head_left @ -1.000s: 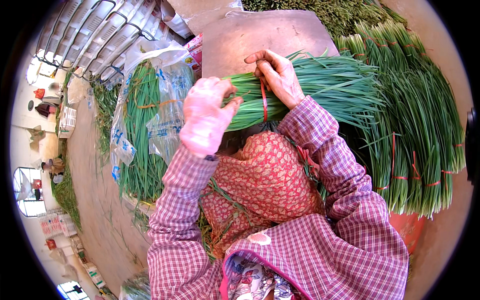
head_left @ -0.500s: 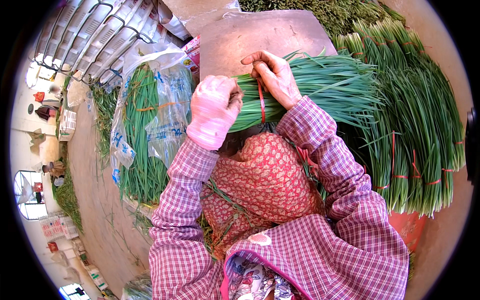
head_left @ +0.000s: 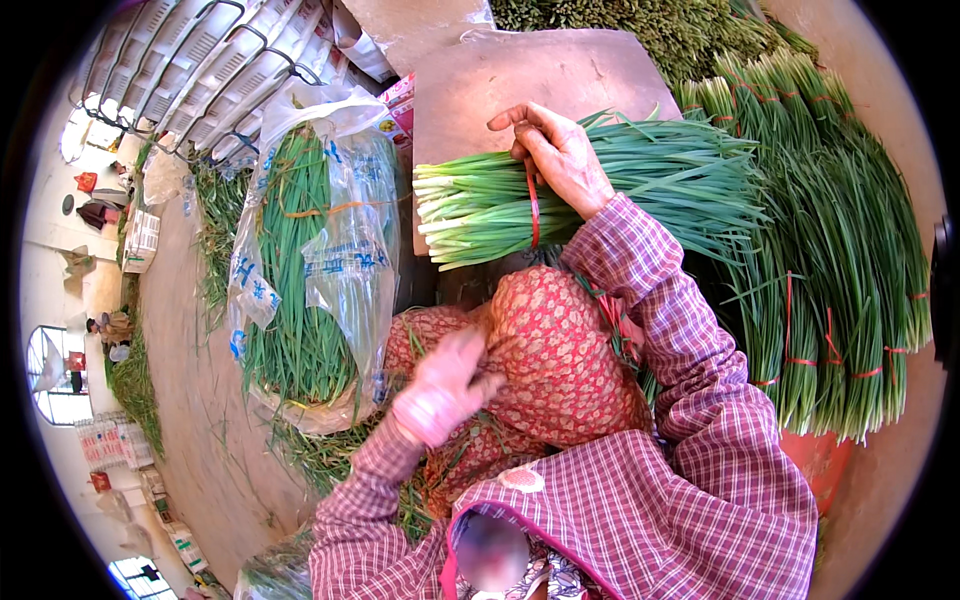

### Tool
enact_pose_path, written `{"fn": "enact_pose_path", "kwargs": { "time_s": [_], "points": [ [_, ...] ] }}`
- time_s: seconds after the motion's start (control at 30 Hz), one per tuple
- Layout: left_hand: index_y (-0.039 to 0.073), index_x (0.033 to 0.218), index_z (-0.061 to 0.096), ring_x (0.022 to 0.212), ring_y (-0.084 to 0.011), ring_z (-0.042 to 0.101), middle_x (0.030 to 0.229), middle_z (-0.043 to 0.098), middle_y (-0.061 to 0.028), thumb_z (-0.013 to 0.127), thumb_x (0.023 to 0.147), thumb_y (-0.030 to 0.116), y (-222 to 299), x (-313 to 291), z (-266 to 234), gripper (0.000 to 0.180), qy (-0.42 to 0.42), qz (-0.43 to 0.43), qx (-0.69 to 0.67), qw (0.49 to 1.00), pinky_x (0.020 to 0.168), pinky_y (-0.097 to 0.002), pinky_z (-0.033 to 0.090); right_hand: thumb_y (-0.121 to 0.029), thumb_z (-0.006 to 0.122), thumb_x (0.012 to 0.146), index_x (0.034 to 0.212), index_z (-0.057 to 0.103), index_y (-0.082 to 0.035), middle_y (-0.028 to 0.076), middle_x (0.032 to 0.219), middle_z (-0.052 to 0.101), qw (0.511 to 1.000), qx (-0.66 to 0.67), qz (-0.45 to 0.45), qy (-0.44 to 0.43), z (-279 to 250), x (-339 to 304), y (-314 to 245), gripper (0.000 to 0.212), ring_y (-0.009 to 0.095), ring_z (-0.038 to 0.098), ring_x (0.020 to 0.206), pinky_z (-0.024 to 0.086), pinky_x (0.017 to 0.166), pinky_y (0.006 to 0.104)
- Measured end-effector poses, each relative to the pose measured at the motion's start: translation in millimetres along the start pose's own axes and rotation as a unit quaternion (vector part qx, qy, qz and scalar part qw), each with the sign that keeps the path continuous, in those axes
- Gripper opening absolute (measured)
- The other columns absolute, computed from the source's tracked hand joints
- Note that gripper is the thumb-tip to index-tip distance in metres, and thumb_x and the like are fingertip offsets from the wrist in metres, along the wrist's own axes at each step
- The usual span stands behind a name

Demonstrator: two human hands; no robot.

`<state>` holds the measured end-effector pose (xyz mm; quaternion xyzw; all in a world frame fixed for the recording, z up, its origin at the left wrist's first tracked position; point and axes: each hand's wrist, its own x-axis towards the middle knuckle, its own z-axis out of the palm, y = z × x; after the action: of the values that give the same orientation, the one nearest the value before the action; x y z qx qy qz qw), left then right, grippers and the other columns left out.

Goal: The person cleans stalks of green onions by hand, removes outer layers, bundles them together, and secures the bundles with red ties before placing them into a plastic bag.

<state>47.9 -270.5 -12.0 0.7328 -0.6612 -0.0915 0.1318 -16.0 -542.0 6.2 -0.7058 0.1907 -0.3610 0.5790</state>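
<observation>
A bunch of long green garlic chives (head_left: 670, 175) lies across a flat board (head_left: 550, 75), pale stem ends to the left and leaves to the right. Around its stems runs a red tie (head_left: 534, 212). My right hand (head_left: 563, 158) rests on top of the bunch with fingers curled in, closed on the upper part of the tie. Low over the red patterned cloth (head_left: 560, 350) on my lap is my left hand (head_left: 442, 388), in a pink covering. It is apart from the bunch, and motion smears its fingers.
Tied bunches of chives (head_left: 820, 250) are piled at the right. At the left stands a clear plastic bag (head_left: 350, 260) holding loose chives. Behind it is a metal rack (head_left: 215, 75). More greens (head_left: 640, 30) lie beyond the board, and scraps litter the floor (head_left: 190, 370).
My left hand has left the stem ends and dropped toward my lap, uncovering the pale ends. The right hand stays on the tied bunch.
</observation>
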Motion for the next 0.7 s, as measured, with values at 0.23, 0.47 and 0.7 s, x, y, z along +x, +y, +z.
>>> {"fn": "enact_pose_path", "kwargs": {
  "time_s": [0.23,0.47,0.7],
  "points": [
    [0.004,0.098,0.065,0.098,-0.0314,0.059,0.099,0.064,-0.0135,0.077,0.062,0.014,-4,28,-89,0.039,0.034,0.06,-0.139,0.988,0.086,-0.0376,0.047,-0.009,0.039,0.088,0.102,0.061,-0.007,0.004,0.066,0.056,0.999,-0.029,0.03,-0.004,-8,0,2,0.027,0.009,0.051,0.057,0.044,0.053,0.0251],
    [-0.002,0.139,0.02,0.133,-0.0272,0.028,0.14,0.032,-0.0181,0.08,0.055,0.047,13,128,-81,0.114,0.058,-0.033,0.148,0.987,0.11,-0.038,0.019,-0.01,0.042,0.087,0.106,0.056,-0.008,-0.003,0.063,0.048,0.985,0.136,0.105,-0.015,-6,3,-2,0.024,0.004,0.038,0.048,0.032,0.043,0.019],
    [0.0,0.132,0.034,0.118,-0.028,0.042,0.124,0.047,-0.0151,0.084,0.041,0.048,-2,174,-53,0.114,-0.024,0.028,0.213,0.976,0.101,-0.0388,0.029,-0.008,0.047,0.087,0.101,0.052,-0.008,-0.004,0.062,0.043,0.97,0.227,0.081,0.025,-10,14,-12,0.016,0.002,0.031,0.043,0.023,0.037,0.0186]
  ]
}}
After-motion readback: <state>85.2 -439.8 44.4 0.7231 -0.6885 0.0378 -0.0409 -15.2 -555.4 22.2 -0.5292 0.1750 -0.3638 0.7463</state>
